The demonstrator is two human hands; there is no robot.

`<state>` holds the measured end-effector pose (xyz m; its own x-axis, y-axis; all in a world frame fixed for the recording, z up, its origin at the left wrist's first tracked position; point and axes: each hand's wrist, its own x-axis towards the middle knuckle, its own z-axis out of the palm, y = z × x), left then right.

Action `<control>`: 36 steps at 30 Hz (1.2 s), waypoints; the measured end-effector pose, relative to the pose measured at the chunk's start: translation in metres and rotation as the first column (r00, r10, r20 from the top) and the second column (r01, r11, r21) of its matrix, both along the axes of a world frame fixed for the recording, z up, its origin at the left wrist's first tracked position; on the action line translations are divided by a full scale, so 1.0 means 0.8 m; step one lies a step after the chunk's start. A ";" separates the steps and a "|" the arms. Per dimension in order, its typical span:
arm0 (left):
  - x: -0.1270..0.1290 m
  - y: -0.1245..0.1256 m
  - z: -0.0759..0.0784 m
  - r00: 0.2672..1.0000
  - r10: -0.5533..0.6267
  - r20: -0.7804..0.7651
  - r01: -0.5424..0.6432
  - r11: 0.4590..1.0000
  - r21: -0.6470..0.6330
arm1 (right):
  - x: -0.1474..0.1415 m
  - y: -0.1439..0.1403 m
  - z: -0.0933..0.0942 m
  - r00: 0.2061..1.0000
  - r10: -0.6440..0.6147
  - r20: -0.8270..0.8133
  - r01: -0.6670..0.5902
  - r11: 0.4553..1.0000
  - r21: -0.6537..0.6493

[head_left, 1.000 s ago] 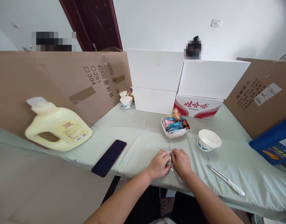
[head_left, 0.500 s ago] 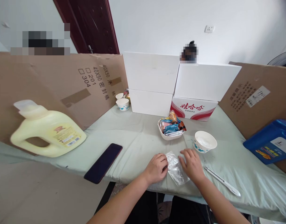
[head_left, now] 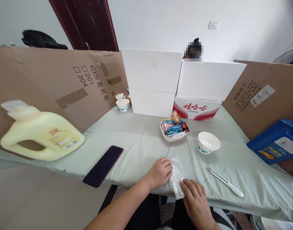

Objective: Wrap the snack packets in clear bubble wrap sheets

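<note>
So the left hand (head_left: 160, 172) pins a clear plastic bag (head_left: 177, 176) flat on the bench (head_left: 141, 143), fingers curled, while the right hand (head_left: 195, 199), fingers spread loose, touches its lower edge.

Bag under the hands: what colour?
Clear, see-through plastic bag, glinting silvery; head view shows it.

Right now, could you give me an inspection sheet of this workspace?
Surface: pale green cloth over the table.
Job's things: clear plastic bag flat at the near edge.
Clutter: dish of snack packets, paper bowl, pen, phone, yellow jug, blue jug.
Grips: left hand presses the bag's left edge; right hand rests open on its near end.
Cables: nothing seen.
Surroundings: cardboard sheets, white boxes, door.
</note>
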<state>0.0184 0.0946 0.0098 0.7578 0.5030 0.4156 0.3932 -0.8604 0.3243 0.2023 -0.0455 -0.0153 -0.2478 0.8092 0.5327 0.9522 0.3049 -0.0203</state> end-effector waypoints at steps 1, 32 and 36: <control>-0.001 0.000 0.001 1.000 -0.002 0.004 0.002 1.000 0.000 | 0.006 -0.001 0.002 0.999 0.011 -0.036 -0.012 1.000 -0.009; -0.002 0.006 0.007 1.000 -0.021 -0.022 0.015 0.976 -0.215 | -0.015 0.112 0.041 0.972 -0.235 -0.028 0.193 0.855 -0.481; -0.003 0.006 0.010 0.999 -0.036 0.007 0.036 0.973 -0.227 | -0.020 0.115 0.035 0.970 -0.237 0.047 0.234 0.870 -0.434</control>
